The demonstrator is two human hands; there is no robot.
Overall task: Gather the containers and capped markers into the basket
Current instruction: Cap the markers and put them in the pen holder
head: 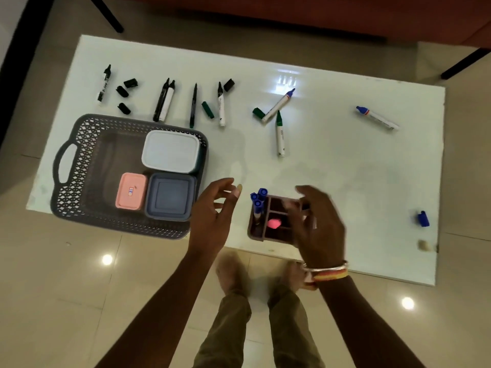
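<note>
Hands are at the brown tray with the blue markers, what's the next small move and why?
Probably take the brown tray with the right hand and carry it left to the basket: its blue markers are capped, it sits outside, and the basket has bare floor. The left hand is free.

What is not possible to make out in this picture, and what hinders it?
Head view: right hand is motion-blurred and covers the right side of the brown organizer; its grip is unclear.
Pink object in the organizer: blurred, unidentifiable.
White container: lid hides contents.
Black marker print: too small to read.
</note>
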